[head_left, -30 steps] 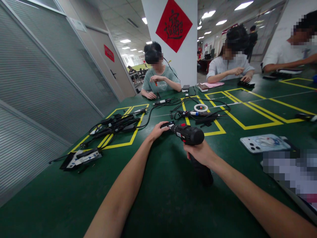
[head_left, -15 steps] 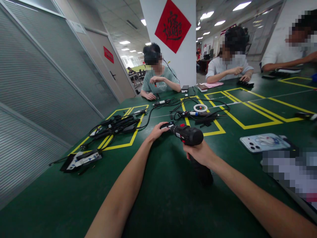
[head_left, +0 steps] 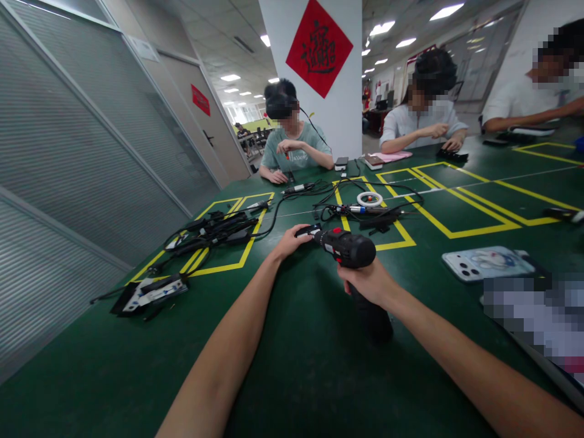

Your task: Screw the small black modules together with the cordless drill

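1 phone (head_left: 490, 264) and 1 white ring (head_left: 360, 199) on the green table (head_left: 100, 371), 1 red sign (head_left: 319, 52) on a pillar (head_left: 347, 115)

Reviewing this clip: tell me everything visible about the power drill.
The power drill is black with red accents and a pale side label; its casing looks plastic. The right hand grips its handle, which slants down toward the table. The chuck points ahead and left at a dark part the left hand holds; bit contact is unclear.
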A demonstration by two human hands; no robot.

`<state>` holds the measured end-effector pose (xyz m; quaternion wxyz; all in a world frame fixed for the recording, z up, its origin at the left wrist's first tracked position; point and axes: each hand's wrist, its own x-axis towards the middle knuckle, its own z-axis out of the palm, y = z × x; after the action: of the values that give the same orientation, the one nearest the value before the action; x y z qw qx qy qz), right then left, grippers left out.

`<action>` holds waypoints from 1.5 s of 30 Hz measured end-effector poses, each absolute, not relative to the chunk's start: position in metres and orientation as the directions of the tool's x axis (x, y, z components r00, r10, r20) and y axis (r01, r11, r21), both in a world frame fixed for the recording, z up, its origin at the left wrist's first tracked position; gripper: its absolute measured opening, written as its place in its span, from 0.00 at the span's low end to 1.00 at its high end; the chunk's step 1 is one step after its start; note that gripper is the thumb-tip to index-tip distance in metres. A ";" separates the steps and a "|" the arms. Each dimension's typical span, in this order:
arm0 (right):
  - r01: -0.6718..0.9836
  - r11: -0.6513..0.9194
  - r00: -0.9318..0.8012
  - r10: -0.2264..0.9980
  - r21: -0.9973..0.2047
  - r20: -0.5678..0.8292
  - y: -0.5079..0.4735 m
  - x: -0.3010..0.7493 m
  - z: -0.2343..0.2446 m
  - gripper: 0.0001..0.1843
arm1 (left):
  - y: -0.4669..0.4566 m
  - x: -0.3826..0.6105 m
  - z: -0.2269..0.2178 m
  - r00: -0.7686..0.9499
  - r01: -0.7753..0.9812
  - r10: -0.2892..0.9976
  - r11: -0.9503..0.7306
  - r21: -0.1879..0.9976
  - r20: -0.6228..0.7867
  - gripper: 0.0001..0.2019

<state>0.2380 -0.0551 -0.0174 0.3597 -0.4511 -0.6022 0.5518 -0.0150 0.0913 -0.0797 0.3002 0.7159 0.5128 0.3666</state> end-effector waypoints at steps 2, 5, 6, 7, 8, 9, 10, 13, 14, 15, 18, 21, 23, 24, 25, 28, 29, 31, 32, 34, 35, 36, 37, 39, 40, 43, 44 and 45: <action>0.158 -0.015 -0.336 0.940 -0.987 -0.068 -0.055 0.238 -0.019 0.01 | 0.092 -0.016 -0.080 0.214 0.527 0.952 -0.302 0.794 0.219 0.27; 0.164 -0.019 -0.326 0.943 -0.986 -0.072 -0.054 0.237 -0.021 0.02 | 0.092 -0.016 -0.081 0.218 0.548 0.953 -0.297 0.782 0.209 0.29; 0.157 -0.016 -0.326 0.943 -0.987 -0.067 -0.054 0.237 -0.021 0.02 | 0.092 -0.016 -0.081 0.222 0.552 0.953 -0.297 0.779 0.206 0.29; 0.150 -0.013 -0.329 0.942 -0.989 -0.062 -0.054 0.237 -0.021 0.02 | 0.092 -0.017 -0.081 0.226 0.555 0.953 -0.298 0.776 0.203 0.30; 0.143 -0.012 -0.330 0.942 -0.990 -0.059 -0.054 0.237 -0.021 0.01 | 0.092 -0.017 -0.081 0.232 0.558 0.952 -0.299 0.774 0.201 0.31; 0.139 -0.014 -0.330 0.942 -0.990 -0.059 -0.054 0.236 -0.021 0.01 | 0.092 -0.017 -0.081 0.237 0.559 0.951 -0.302 0.772 0.200 0.31; 0.138 -0.017 -0.329 0.942 -0.990 -0.063 -0.054 0.236 -0.021 0.01 | 0.092 -0.017 -0.082 0.243 0.559 0.949 -0.306 0.770 0.201 0.31; 0.141 -0.032 -0.318 0.945 -0.990 -0.076 -0.054 0.237 -0.022 0.02 | 0.093 -0.018 -0.082 0.257 0.552 0.942 -0.327 0.767 0.216 0.31; 0.140 -0.032 -0.318 0.945 -0.990 -0.076 -0.053 0.237 -0.022 0.02 | 0.093 -0.018 -0.083 0.260 0.550 0.940 -0.333 0.766 0.222 0.31; 0.140 -0.031 -0.321 0.944 -0.990 -0.074 -0.053 0.237 -0.023 0.02 | 0.094 -0.018 -0.083 0.261 0.548 0.939 -0.337 0.766 0.226 0.30; 0.138 -0.016 -0.328 0.943 -0.990 -0.061 -0.053 0.237 -0.024 0.02 | 0.094 -0.017 -0.084 0.251 0.547 0.939 -0.337 0.766 0.234 0.30; 0.132 -0.017 -0.330 0.942 -0.991 -0.060 -0.054 0.237 -0.021 0.02 | 0.094 -0.017 -0.084 0.236 0.554 0.941 -0.335 0.762 0.242 0.28; 0.122 -0.026 -0.324 0.944 -0.992 -0.064 -0.055 0.236 -0.019 0.01 | 0.094 -0.016 -0.083 0.235 0.556 0.939 -0.342 0.758 0.252 0.27; 0.119 -0.029 -0.320 0.945 -0.992 -0.066 -0.055 0.236 -0.017 0.02 | 0.094 -0.016 -0.083 0.236 0.554 0.937 -0.347 0.756 0.257 0.27; 0.117 -0.032 -0.317 0.946 -0.993 -0.068 -0.056 0.236 -0.017 0.03 | 0.094 -0.016 -0.083 0.235 0.552 0.936 -0.349 0.757 0.260 0.27; 0.116 -0.025 -0.319 0.946 -0.993 -0.061 -0.056 0.236 -0.017 0.03 | 0.094 -0.017 -0.083 0.227 0.550 0.939 -0.341 0.762 0.257 0.26; 0.114 -0.020 -0.323 0.945 -0.993 -0.057 -0.056 0.236 -0.018 0.03 | 0.095 -0.017 -0.084 0.226 0.549 0.940 -0.340 0.763 0.256 0.26; 0.107 -0.013 -0.330 0.943 -0.994 -0.048 -0.055 0.236 -0.019 0.03 | 0.095 -0.018 -0.084 0.231 0.546 0.938 -0.344 0.764 0.257 0.26; 0.101 -0.011 -0.331 0.942 -0.995 -0.044 -0.055 0.236 -0.020 0.04 | 0.095 -0.018 -0.085 0.236 0.543 0.937 -0.348 0.764 0.259 0.26; 0.094 -0.007 -0.331 0.943 -0.996 -0.038 -0.055 0.236 -0.020 0.04 | 0.095 -0.018 -0.085 0.243 0.537 0.935 -0.351 0.767 0.258 0.26; 0.098 -0.007 -0.332 0.942 -0.995 -0.039 -0.055 0.236 -0.020 0.04 | 0.094 -0.018 -0.084 0.245 0.535 0.935 -0.351 0.769 0.256 0.25; 0.106 -0.007 -0.331 0.943 -0.994 -0.042 -0.055 0.236 -0.019 0.03 | 0.094 -0.018 -0.084 0.245 0.532 0.936 -0.348 0.772 0.254 0.25; 0.115 -0.009 -0.331 0.943 -0.993 -0.047 -0.055 0.236 -0.019 0.03 | 0.094 -0.018 -0.084 0.245 0.530 0.937 -0.345 0.775 0.250 0.25; 0.127 -0.012 -0.331 0.942 -0.992 -0.054 -0.055 0.236 -0.018 0.02 | 0.094 -0.017 -0.084 0.236 0.530 0.942 -0.332 0.780 0.240 0.25; 0.130 -0.015 -0.329 0.942 -0.991 -0.057 -0.055 0.237 -0.018 0.02 | 0.094 -0.017 -0.083 0.229 0.532 0.944 -0.325 0.782 0.236 0.25; 0.141 -0.024 -0.324 0.943 -0.990 -0.069 -0.056 0.237 -0.017 0.02 | 0.093 -0.017 -0.083 0.217 0.535 0.948 -0.314 0.784 0.232 0.26; 0.142 -0.027 -0.320 0.945 -0.990 -0.071 -0.056 0.236 -0.017 0.02 | 0.093 -0.017 -0.082 0.220 0.534 0.947 -0.316 0.784 0.232 0.26; 0.138 -0.028 -0.318 0.946 -0.990 -0.071 -0.056 0.236 -0.017 0.03 | 0.093 -0.017 -0.082 0.227 0.532 0.946 -0.319 0.784 0.230 0.26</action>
<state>0.2364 -0.0556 -0.0166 0.3649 -0.4561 -0.5939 0.5533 -0.0171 0.0933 -0.0819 0.2882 0.7283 0.5075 0.3590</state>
